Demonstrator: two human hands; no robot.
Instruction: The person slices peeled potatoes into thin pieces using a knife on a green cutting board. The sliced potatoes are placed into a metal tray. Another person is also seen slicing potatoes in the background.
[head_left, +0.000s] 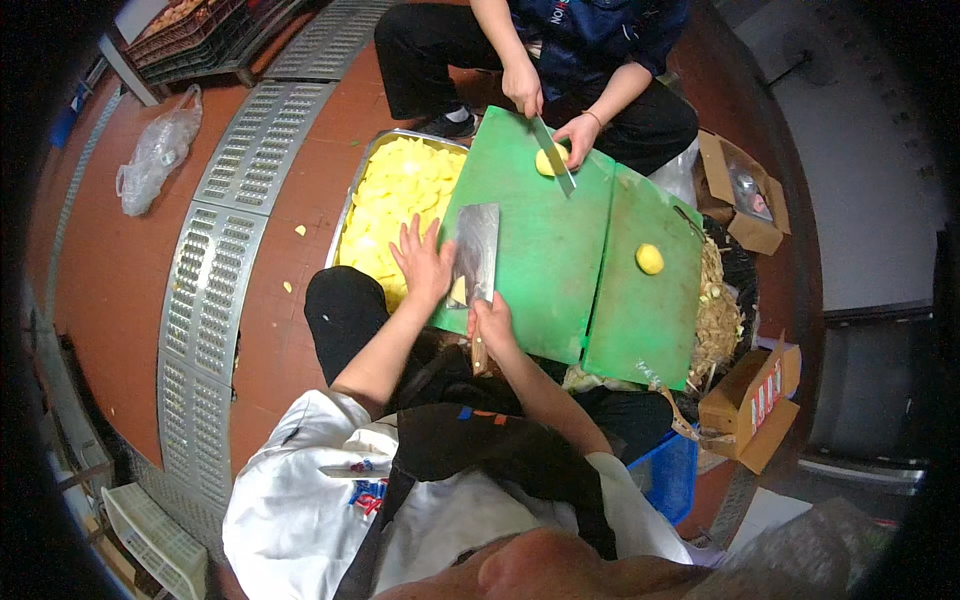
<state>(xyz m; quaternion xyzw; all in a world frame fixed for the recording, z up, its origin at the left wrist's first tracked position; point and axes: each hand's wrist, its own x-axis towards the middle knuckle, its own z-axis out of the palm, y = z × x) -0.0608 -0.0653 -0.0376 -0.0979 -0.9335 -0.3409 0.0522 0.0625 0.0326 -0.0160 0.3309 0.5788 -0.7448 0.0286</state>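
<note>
The wooden handle of a cleaver (478, 244) is in the grip of my right hand (492, 324). Its broad blade lies over the left edge of a green cutting board (540, 285), and a small potato piece (458, 289) rests on the blade near the handle. Beside the blade, my left hand (424, 262) is spread with nothing in it, over the right side of a metal tray (351, 187) full of yellow potato slices (405, 184). A peeled potato (649, 259) sits on the second green board (637, 322) to the right.
Across the board, a co-worker's hands (551, 112) hold a knife (553, 154) against a peeled potato (551, 160). At right are a heap of peelings (716, 322), cardboard boxes (750, 405) and a blue bin (664, 480). Metal drain grates (214, 285) and a plastic bag (159, 154) lie left.
</note>
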